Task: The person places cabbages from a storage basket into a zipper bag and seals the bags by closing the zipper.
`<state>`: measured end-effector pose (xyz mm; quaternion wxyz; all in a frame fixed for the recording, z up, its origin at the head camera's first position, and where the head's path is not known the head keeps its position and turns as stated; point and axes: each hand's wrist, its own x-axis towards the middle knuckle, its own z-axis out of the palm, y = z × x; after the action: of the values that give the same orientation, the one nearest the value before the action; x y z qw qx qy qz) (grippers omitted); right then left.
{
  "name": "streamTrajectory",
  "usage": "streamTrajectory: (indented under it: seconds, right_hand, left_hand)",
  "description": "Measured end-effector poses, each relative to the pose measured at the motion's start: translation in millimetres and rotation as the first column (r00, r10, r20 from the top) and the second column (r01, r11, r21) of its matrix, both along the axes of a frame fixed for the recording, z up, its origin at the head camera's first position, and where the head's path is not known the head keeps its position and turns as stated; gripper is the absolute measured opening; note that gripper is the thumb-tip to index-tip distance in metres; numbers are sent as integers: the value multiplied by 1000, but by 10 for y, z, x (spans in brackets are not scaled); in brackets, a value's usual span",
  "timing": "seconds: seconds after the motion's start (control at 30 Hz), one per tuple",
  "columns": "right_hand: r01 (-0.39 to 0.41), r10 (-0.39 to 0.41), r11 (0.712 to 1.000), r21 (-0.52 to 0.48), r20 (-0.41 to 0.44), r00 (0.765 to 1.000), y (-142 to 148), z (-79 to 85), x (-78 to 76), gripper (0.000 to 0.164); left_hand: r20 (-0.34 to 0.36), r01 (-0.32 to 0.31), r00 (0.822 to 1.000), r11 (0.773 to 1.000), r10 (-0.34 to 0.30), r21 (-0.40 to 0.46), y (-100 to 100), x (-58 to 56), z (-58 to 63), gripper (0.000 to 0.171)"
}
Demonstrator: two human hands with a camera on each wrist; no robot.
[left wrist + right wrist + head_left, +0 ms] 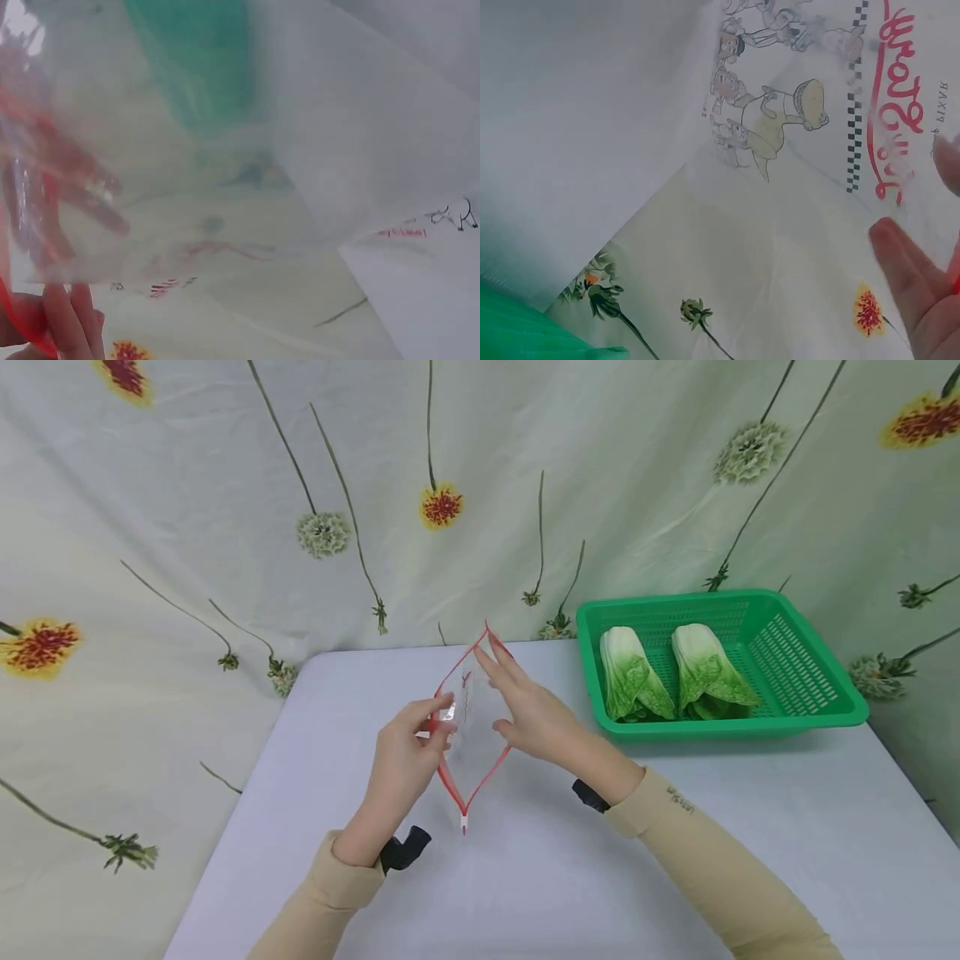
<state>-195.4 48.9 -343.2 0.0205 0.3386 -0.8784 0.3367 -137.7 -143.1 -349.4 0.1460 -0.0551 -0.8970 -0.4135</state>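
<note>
A clear plastic zip bag with a red-edged mouth is held up over the table, its mouth spread into a diamond. My left hand pinches the left side of the mouth between thumb and fingers. My right hand is at the opposite side, fingers straight against the bag and thumb apart from them. In the left wrist view, fingers show beside the red edge, and others blur through the film. The right wrist view shows cartoon figures and red lettering on the bag.
On the right of the white table stands a green plastic basket. Two napa cabbages lie in it, a left one and a right one. A flower-print cloth hangs behind the table.
</note>
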Motion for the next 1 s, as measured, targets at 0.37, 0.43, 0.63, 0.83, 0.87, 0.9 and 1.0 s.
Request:
streamTrajectory:
  seconds: [0.37, 0.43, 0.63, 0.83, 0.87, 0.9, 1.0]
  right_hand:
    - [128, -101, 939, 319, -101, 990, 111, 36, -17, 103]
    - [163, -131, 936, 312, -121, 984, 130, 78, -14, 105]
    - [98, -135, 938, 331, 90, 987, 245, 152, -28, 104]
    - [-30, -102, 922, 385, 318, 942, 324, 109, -40, 98]
    - [-36, -105, 920, 391, 334, 937, 341, 95, -39, 98]
    - [-40, -107, 918, 394, 344, 933, 356, 81, -37, 97]
    - [-46, -105, 921, 386, 360, 927, 403, 55, -34, 96]
  left_hand:
    - [-568, -222, 822, 941, 39, -256, -57, 60, 262, 56]
    - [-628, -255, 777, 930, 34, -266, -43, 88, 294, 55]
    - [-397, -117, 918, 964, 13, -238, -106, 132, 318, 55]
    - [202, 40, 979, 992, -15, -118, -172, 61, 350, 70]
    - [263, 45, 965, 994, -17, -102, -166, 45, 346, 71]
    - [307, 47, 952, 995, -19, -87, -158, 31, 335, 72]
    - [369, 43, 929, 998, -25, -42, -139, 18, 270, 75]
